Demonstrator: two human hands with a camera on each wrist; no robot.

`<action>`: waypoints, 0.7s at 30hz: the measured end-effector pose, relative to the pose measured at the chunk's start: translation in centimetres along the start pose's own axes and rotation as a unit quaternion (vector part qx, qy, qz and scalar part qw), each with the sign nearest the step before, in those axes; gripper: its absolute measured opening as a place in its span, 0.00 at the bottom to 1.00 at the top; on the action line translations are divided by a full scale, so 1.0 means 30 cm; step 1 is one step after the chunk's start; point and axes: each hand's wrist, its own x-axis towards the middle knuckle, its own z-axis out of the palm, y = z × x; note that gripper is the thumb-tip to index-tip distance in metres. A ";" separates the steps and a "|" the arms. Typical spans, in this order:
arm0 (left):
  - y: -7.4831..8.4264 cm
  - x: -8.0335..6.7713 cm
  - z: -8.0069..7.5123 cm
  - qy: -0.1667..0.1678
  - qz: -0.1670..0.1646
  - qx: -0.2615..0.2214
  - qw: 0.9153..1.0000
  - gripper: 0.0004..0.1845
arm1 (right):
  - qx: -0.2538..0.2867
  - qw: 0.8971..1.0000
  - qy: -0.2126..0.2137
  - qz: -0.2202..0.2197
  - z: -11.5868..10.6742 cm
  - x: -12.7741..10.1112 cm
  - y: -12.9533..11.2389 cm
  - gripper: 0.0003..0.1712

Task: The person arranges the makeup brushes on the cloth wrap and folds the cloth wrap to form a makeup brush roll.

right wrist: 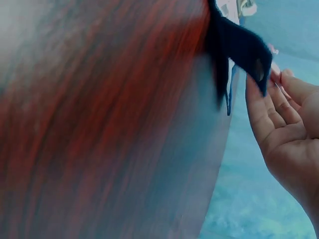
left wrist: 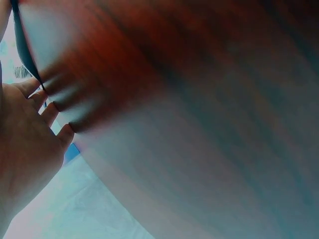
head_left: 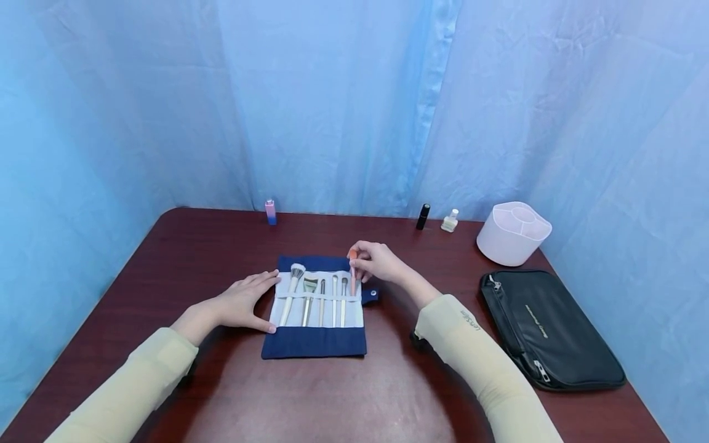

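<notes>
Fingertips of the right hand [head_left: 375,261] pinch a small pink-tipped brush [head_left: 352,271] upright at the right edge of the open brush roll [head_left: 316,341] on the desk [head_left: 194,246]. It looks light and slim, best held mid-handle. Left hand [head_left: 244,301] lies flat, fingers straight, steadying the roll's left edge

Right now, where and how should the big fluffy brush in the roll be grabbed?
Pinch the big brush on its pale handle just above the strap, coming from above. It lies flat in the leftmost slot of the brush roll, head pointing away, so slide it out that way.
</notes>
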 end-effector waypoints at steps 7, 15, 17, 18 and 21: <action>0.004 0.001 0.001 0.002 0.000 0.001 1.000 0.59 | -0.081 0.997 -0.017 0.008 0.001 -0.010 0.013 0.09; -0.002 0.004 0.004 0.000 -0.001 0.002 1.000 0.59 | -0.129 0.990 -0.048 -0.016 0.003 -0.018 0.017 0.11; -0.002 0.004 0.003 0.001 -0.001 0.001 1.000 0.59 | -0.139 0.989 -0.051 -0.024 0.004 -0.019 0.020 0.11; -0.002 0.003 0.003 0.001 0.000 0.001 1.000 0.60 | -0.142 0.988 -0.053 -0.026 0.004 -0.020 0.022 0.10; -0.002 0.003 0.004 0.001 0.001 0.002 1.000 0.60 | -0.151 0.986 -0.061 -0.032 0.007 -0.025 0.027 0.08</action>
